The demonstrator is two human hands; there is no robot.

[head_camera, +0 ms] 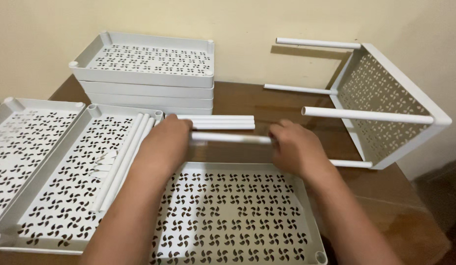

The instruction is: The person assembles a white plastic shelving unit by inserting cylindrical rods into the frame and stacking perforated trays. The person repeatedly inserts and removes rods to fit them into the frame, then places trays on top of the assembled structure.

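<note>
So the person is at a brown wooden table (247, 100) covered in white plastic shelf parts. Both hands are on one white tube (231, 138) held level just past the far rim of the perforated tray (233, 216) right in front of them. I'll use that tray as the reference for everything.

The left hand (164, 142) is wrapped over the tube's left end, fingers curled together around it. The right hand (297, 147) has the other end, fingers also closed down over it, though from here you mostly see knuckles, so I can't tell exactly how the fingertips sit underneath.

Just beyond the held tube, further from the tray, a few more white tubes (220, 121) lie side by side on the table, near both hands.

Left of the tray is a second tray (56, 196) with three tubes (122, 157) lying lengthwise in it and some small white plastic pieces (104, 164) beside them. Further left again there's a third tray (17, 142).

Behind the tray, against the cream wall (238, 22), sits a stack of trays (147, 71).

Off to the far right of the tray, a put-together shelf (390, 105) lies on its side with four tube legs sticking out toward the left.
</note>
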